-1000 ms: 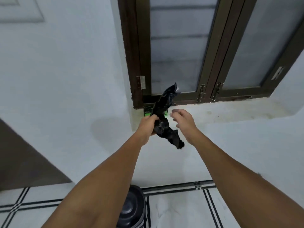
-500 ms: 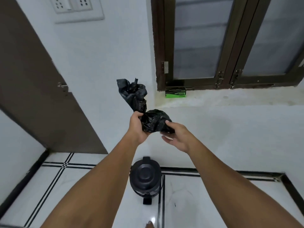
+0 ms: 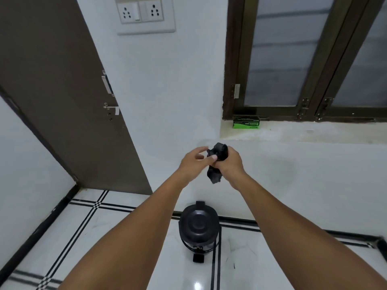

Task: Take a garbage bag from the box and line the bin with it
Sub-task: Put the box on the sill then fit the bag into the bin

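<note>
A crumpled black garbage bag (image 3: 217, 155) is bunched in front of me at chest height. My right hand (image 3: 230, 162) is closed around it, with ends sticking out above and below the fist. My left hand (image 3: 194, 164) touches the bag with its thumb, the fingers spread apart. The green and black bag box (image 3: 246, 122) sits on the window sill against the frame. Directly below my hands, a black pedal bin (image 3: 199, 227) stands on the floor with its lid down.
A brown door (image 3: 62, 101) with a latch is on the left. A socket plate (image 3: 144, 13) is on the white wall. The window (image 3: 303, 59) has dark frames. The white tiled floor (image 3: 104, 237) has black stripe lines.
The view has tilted down and back from the window. The bag went from my left hand into my right and is more tightly bunched. My left hand's fingers have loosened.
</note>
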Demonstrator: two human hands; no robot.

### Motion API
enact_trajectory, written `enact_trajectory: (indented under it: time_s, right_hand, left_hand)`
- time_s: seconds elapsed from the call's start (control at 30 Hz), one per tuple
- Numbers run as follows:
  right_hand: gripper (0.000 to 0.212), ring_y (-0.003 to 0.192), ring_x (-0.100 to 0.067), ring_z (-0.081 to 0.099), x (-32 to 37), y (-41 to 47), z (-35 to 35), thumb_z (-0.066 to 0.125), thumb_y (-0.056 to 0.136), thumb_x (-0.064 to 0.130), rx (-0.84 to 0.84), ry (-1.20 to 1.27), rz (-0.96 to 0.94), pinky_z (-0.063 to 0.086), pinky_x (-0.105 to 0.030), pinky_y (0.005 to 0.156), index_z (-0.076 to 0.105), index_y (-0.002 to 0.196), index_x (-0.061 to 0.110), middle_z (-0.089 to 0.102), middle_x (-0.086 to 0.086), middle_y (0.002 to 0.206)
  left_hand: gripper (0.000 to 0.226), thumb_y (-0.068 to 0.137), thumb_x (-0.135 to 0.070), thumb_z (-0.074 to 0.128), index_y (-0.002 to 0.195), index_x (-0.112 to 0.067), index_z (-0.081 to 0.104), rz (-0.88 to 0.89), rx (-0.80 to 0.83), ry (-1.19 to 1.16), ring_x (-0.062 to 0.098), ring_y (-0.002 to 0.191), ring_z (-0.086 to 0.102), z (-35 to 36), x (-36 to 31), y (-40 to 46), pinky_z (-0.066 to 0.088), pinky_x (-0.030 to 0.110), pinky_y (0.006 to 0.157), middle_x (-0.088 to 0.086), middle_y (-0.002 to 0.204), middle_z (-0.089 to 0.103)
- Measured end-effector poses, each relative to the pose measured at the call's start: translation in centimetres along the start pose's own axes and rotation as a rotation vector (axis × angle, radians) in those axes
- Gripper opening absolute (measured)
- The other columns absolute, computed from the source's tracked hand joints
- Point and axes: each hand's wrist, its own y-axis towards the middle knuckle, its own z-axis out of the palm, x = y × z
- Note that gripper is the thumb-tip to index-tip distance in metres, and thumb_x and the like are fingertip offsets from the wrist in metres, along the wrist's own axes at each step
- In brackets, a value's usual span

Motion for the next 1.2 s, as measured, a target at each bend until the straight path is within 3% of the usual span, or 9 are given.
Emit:
enact_trajectory:
  time_s: [0.13,0.3,0.47,0.57,0.67,0.8,0.9,1.03,1.2]
  right_hand:
    - [0.028,0.098,-0.025,0.072,0.8,0.3,3.4,0.068,0.086,0.011,0.130,-0.032,-0.009,0.061,-0.035,0.083,0.060,0.113,0.014,0.072,-0.009,0.105]
    - [0.029,0.091,-0.024,0.069,1.6,0.9,5.9,0.039,0.098,0.018,0.096,0.296,0.251,0.063,-0.044,0.086,0.062,0.109,0.005,0.070,-0.012,0.098]
    - [0.014,0.086,-0.026,0.067,-0.3,1.7,7.4,0.062,0.101,0.016,-0.127,0.200,0.154,0.064,-0.039,0.080,0.058,0.092,0.007,0.064,-0.013,0.092]
    - [0.016,0.083,-0.025,0.069,-1.3,1.5,7.2,0.072,0.095,0.012,-0.174,0.236,0.145,0.063,-0.034,0.075,0.059,0.088,0.008,0.067,-0.013,0.092]
    - [0.025,0.084,-0.024,0.072,-1.3,1.3,7.0,0.080,0.089,0.012,-0.096,0.196,0.136,0.063,-0.030,0.069,0.055,0.083,0.011,0.066,-0.011,0.090]
    - [0.037,0.080,-0.024,0.072,-0.8,1.3,6.6,0.082,0.084,0.001,0.011,0.150,0.067,0.063,-0.029,0.065,0.049,0.073,0.012,0.058,-0.008,0.080]
    - [0.040,0.077,-0.023,0.074,-0.7,1.6,5.8,0.083,0.082,0.001,0.016,0.162,0.076,0.064,-0.031,0.069,0.047,0.071,0.013,0.058,-0.007,0.076]
    - [0.040,0.078,-0.022,0.074,-1.1,1.8,4.5,0.081,0.087,0.009,0.044,0.383,0.161,0.063,-0.033,0.074,0.044,0.074,0.014,0.063,-0.012,0.084]
    - [0.021,0.110,-0.037,0.068,-1.0,2.7,3.5,0.067,0.099,0.009,-0.102,0.878,0.315,0.065,-0.035,0.077,0.048,0.088,0.008,0.064,-0.023,0.109]
  left_hand:
    - [0.020,0.094,-0.029,0.074,0.109,-0.016,0.076,0.043,-0.026,-0.095,0.028,0.104,0.074,-2.1,0.7,1.6,0.062,0.044,0.092,0.009,0.107,0.078]
    - [0.017,0.101,-0.023,0.064,0.103,-0.012,0.077,0.004,-0.069,-0.096,0.034,0.101,0.074,-5.0,3.0,3.7,0.062,0.050,0.089,0.011,0.103,0.078]
    - [0.012,0.096,-0.028,0.070,0.094,-0.018,0.076,-0.016,-0.207,-0.048,0.022,0.094,0.072,-6.4,4.8,4.7,0.059,0.045,0.094,-0.002,0.095,0.076]
    - [0.029,0.094,-0.042,0.070,0.092,-0.013,0.070,0.044,-0.327,0.079,0.015,0.086,0.065,-6.7,5.2,4.0,0.056,0.036,0.087,-0.004,0.091,0.071]
    - [0.047,0.089,-0.058,0.070,0.089,-0.011,0.074,0.031,-0.166,0.067,0.016,0.075,0.061,-6.6,4.2,3.5,0.055,0.034,0.075,0.002,0.088,0.072]
    - [0.025,0.092,-0.034,0.075,0.100,-0.011,0.077,-0.003,0.022,-0.032,0.020,0.092,0.073,-5.2,3.0,3.6,0.062,0.031,0.076,0.004,0.101,0.078]
    - [0.017,0.096,-0.021,0.072,0.093,-0.005,0.073,-0.036,0.036,-0.177,0.017,0.082,0.075,-4.8,2.3,3.5,0.059,0.020,0.065,0.005,0.089,0.076]
    - [0.017,0.094,-0.027,0.076,0.089,-0.010,0.073,-0.065,0.058,-0.324,0.017,0.082,0.076,-4.4,2.1,3.7,0.061,0.027,0.076,0.008,0.094,0.079]
    - [0.020,0.094,-0.024,0.076,0.092,-0.004,0.071,-0.093,-0.017,-0.456,0.025,0.086,0.072,-4.3,2.7,4.3,0.063,0.033,0.082,0.015,0.093,0.073]
